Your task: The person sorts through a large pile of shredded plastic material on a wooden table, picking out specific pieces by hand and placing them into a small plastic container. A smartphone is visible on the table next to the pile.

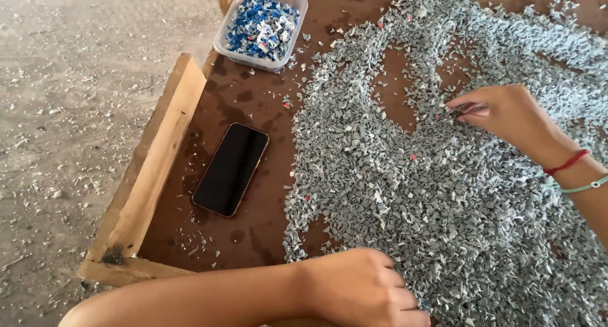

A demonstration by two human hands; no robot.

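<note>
A broad heap of small grey plastic flakes (392,168) covers the right part of a brown wooden board (247,105). A few red bits lie scattered among them. My right hand (506,115) reaches in from the right, its fingertips pinched together at the edge of a bare patch in the heap; what it pinches is too small to tell. My left hand (364,289) rests at the bottom edge as a loose fist, knuckles against the flakes, fingers curled under. Whether anything lies inside that fist is hidden.
A clear plastic tub (261,24) of blue and white flakes stands at the board's far left. A black phone (231,168) lies face up left of the heap. A raised wooden rim (152,168) borders the board's left side. Beyond it is a flake-littered concrete floor (69,111).
</note>
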